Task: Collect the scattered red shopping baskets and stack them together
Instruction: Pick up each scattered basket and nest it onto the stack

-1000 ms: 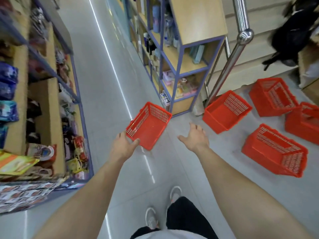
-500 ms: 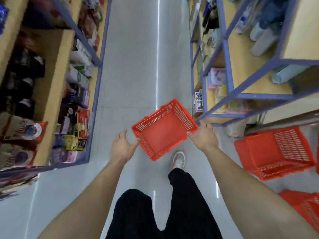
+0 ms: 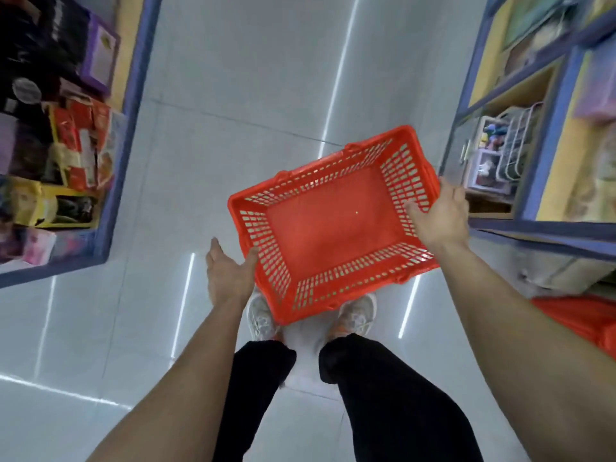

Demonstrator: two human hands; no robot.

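One red basket [image 3: 333, 225] is lifted: the right hand [image 3: 440, 215] grips its rim, and the left hand [image 3: 230, 275] is spread against a corner. Nothing looks stacked yet. A second basket [image 3: 586, 321] waits at the right.

Bright, even overhead light fills the aisle. Thin white glare streaks cross the glossy floor [image 3: 233, 78] beyond and below the gripped red basket [image 3: 333, 228]. Shelves [image 3: 115, 155] either side of the grip smear with motion blur and bow under wide-angle distortion.

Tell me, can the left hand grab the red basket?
Probably yes: the left hand is open right beside a corner of the red basket, nothing between them; the right hand holds the opposite rim.
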